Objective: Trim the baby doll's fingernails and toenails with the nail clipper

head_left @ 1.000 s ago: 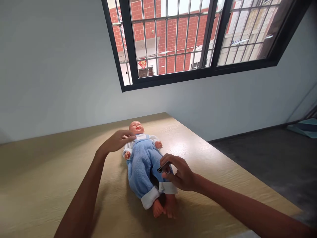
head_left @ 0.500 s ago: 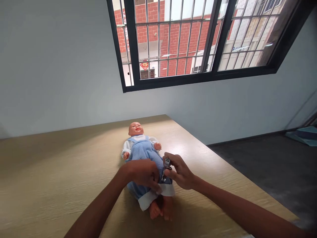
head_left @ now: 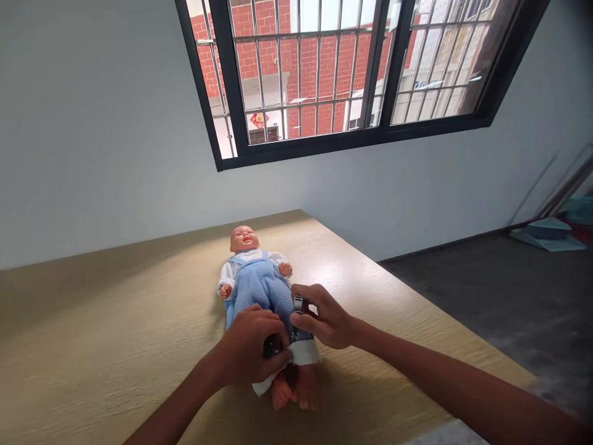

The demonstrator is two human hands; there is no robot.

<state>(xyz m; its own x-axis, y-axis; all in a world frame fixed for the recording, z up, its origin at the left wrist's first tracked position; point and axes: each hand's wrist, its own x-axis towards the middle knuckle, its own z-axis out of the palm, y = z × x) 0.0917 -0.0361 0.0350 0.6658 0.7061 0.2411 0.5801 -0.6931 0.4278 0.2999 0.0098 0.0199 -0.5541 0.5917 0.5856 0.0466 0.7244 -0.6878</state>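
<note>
A baby doll (head_left: 259, 281) in light blue fleece overalls and a white top lies on its back, head away from me and bare feet toward me. My right hand (head_left: 324, 318) grips a silver nail clipper (head_left: 298, 303) between thumb and fingers, its lower end at the overalls' right-hand leg, just above the white cuff (head_left: 304, 352). Beside it, my left hand (head_left: 254, 346) is curled over the other leg, thumb and fingertips closed at the leg cloth near the cuff. The palm hides part of that leg.
The doll lies on a pale wooden table (head_left: 139, 321), whose right edge slants toward me. A grey wall with a barred, black-framed window (head_left: 301, 148) stands behind it. On the dark floor at right are blue-green items (head_left: 549, 235).
The view has turned slightly to the right, so the scene sits further left. My left hand has rolled, showing more of its thumb side. The right hand keeps the nail clipper at the leg.
</note>
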